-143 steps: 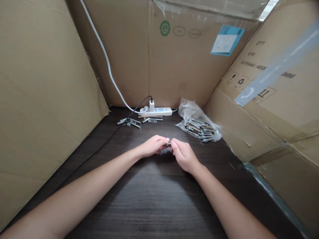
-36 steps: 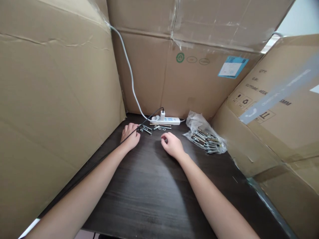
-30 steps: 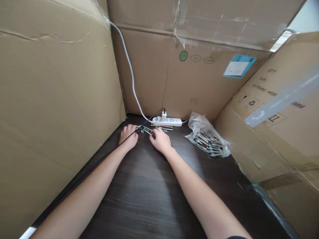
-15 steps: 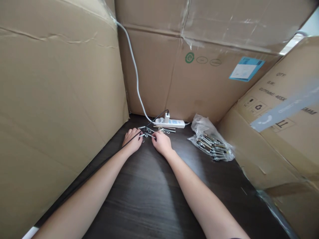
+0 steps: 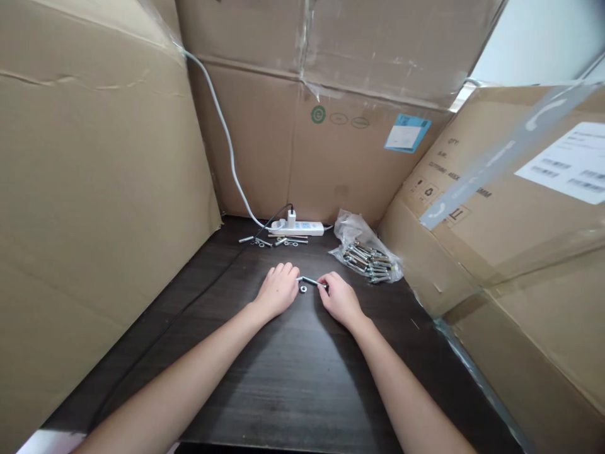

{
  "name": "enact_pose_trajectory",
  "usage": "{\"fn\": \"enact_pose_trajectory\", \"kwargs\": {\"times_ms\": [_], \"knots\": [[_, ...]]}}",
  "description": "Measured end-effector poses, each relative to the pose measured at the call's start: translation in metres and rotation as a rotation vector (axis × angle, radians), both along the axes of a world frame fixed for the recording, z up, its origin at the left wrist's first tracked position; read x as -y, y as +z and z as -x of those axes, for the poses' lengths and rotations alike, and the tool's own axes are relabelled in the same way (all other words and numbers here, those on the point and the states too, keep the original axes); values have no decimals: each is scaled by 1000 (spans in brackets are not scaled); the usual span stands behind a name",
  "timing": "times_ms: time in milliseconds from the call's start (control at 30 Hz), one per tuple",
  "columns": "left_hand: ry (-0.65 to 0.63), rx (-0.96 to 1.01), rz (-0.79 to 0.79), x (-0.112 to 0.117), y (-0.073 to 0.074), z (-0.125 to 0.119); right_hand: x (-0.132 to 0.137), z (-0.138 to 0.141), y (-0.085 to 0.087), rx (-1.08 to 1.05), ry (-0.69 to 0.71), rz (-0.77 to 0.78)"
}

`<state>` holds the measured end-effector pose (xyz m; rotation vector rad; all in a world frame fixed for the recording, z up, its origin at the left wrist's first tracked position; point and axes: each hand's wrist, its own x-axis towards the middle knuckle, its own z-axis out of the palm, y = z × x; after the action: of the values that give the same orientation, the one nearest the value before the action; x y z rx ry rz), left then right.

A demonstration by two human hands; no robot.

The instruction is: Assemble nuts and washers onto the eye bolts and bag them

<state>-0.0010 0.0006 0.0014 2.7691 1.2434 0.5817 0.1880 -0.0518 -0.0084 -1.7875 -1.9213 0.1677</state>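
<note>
My left hand (image 5: 278, 291) rests on the dark wooden table (image 5: 293, 378) with fingers curled, its fingertips at one end of a silver bolt (image 5: 309, 280). My right hand (image 5: 339, 299) pinches the other end of that bolt. A small washer (image 5: 303, 289) lies on the table just below the bolt, between the two hands. Further back lie several loose bolts and washers (image 5: 271, 241).
A clear plastic bag of bolts (image 5: 366, 252) sits at the right rear. A white power strip (image 5: 299, 227) with a charger and a white cable (image 5: 222, 132) lies against the back cardboard box (image 5: 331, 164). Cardboard boxes wall in the left (image 5: 94, 189) and right (image 5: 510, 221). A black cable (image 5: 189, 301) crosses the table's left.
Both hands have drawn back from the loose hardware near the power strip to mid-table, bringing a bolt and a washer with them. The camera view has shifted.
</note>
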Motion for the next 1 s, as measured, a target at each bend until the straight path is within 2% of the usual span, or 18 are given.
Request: {"fn": "enact_pose_trajectory", "kwargs": {"times_ms": [167, 333, 667, 1000], "knots": [[-86, 192, 113, -7, 5, 2, 4, -21, 8, -137, 28, -44], [-163, 321, 158, -7, 9, 6, 6, -19, 19, -181, 76, -101], [-232, 329, 202, 2, 19, 6, 15, -8, 24, -172, 140, -83], [-241, 285, 144, 1, 18, 5, 18, -2, 21, -193, 81, -80]]}}
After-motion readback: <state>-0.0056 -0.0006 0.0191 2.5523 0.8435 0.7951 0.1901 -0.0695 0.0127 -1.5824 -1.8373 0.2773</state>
